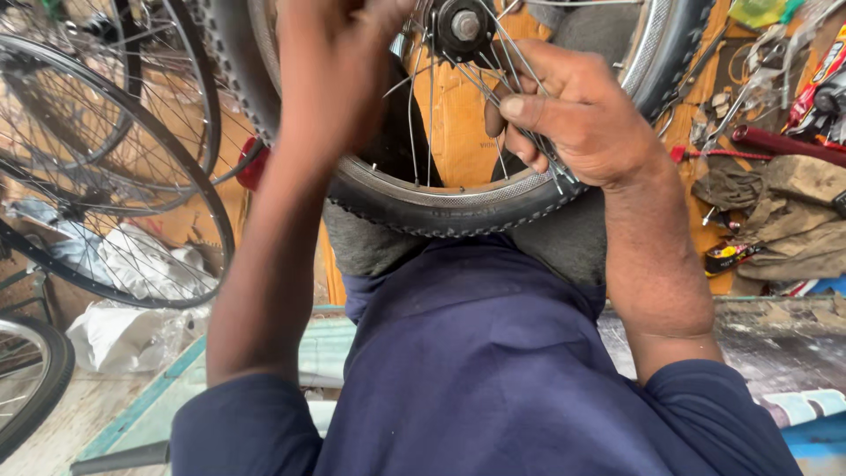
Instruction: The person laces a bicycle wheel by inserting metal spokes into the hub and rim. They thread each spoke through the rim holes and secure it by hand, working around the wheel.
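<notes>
A bicycle wheel with a black tyre (441, 216) and a shiny metal rim rests upright against my lap. Its hub (463, 25) sits at the top of the view, with thin spokes (423, 123) fanning down to the rim. My right hand (573, 115) is closed around a bundle of spokes just right of the hub, thumb laid across them. My left hand (330, 62) is raised and blurred at the left of the hub; what its fingers grip is hidden. My dark blue shirt (476, 370) fills the lower middle.
More spoked wheels (115, 167) lean at the left, above crumpled white plastic (123, 335). A red reflector (251, 166) shows beside my left forearm. Tools, rags (775, 211) and a red tube lie on the orange surface at the right. A worn board edge (775, 326) crosses below.
</notes>
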